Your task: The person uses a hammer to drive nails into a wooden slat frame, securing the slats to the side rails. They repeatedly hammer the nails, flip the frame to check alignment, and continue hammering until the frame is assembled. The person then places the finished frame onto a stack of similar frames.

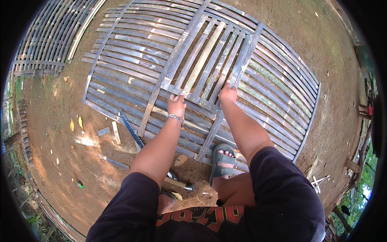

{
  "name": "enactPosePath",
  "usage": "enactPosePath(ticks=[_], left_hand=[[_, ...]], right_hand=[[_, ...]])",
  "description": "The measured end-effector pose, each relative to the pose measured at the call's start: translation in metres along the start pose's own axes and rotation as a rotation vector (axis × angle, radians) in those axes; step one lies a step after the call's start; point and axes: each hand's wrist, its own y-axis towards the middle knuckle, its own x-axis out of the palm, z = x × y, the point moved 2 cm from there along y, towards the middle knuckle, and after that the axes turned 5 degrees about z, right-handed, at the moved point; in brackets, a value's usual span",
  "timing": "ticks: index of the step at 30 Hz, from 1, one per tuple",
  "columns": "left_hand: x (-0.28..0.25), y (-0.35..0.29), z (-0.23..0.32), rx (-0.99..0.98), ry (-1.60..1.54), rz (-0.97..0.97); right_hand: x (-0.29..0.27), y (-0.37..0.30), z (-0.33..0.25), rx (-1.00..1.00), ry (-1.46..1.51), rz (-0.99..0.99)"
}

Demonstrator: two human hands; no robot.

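A small slatted bamboo panel lies on top of a larger bamboo slat panel on the ground. My left hand, with a chain bracelet at the wrist, is closed on the small panel's near edge by its left corner. Closed on that panel too is my right hand, at its right side close to the near corner, thumb on top. The undersides of both grips are hidden. My sandalled foot rests at the large panel's near edge.
A handsaw leans against the large panel's near left edge. Beside my feet lies a wooden-handled tool. Bamboo offcuts and dry leaves are scattered on the dirt. Another bamboo panel lies at the far left, crossed sticks at the right.
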Motion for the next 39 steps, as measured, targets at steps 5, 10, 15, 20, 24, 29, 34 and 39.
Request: enactPosePath(ticks=[5, 10, 15, 20, 24, 29, 34, 39], left_hand=[[0.001, 0.028, 0.008, -0.006, 0.243, -0.073], [-0.012, 0.028, 0.011, -0.043, 0.149, -0.109], [-0.02, 0.036, 0.012, -0.066, 0.045, -0.286], [-0.018, -0.001, 0.03, -0.041, -0.096, -0.237], [-0.014, 0.0, 0.026, 0.203, 0.198, -0.23], [-0.007, -0.016, 0.018, 0.544, 1.463, -0.142], [-0.003, -0.024, 0.009, 0.552, 1.648, -0.101], [0.002, -0.023, 0.002, 0.561, 1.629, -0.033]], right_hand=[[0.013, -0.001, 0.003, -0.209, -0.181, 0.061], [-0.015, -0.019, -0.03, -0.125, -0.198, -0.416], [-0.044, 0.023, -0.035, -0.115, -0.434, -0.669], [-0.077, 0.026, -0.012, -0.716, -0.494, -0.408], [-0.08, -0.007, 0.001, -1.147, -0.907, -0.365], [-0.065, -0.044, 0.011, -1.164, -1.194, -0.378], [-0.06, -0.043, 0.015, -1.146, -1.188, -0.417], [-0.063, -0.041, 0.008, -1.121, -1.189, -0.47]])
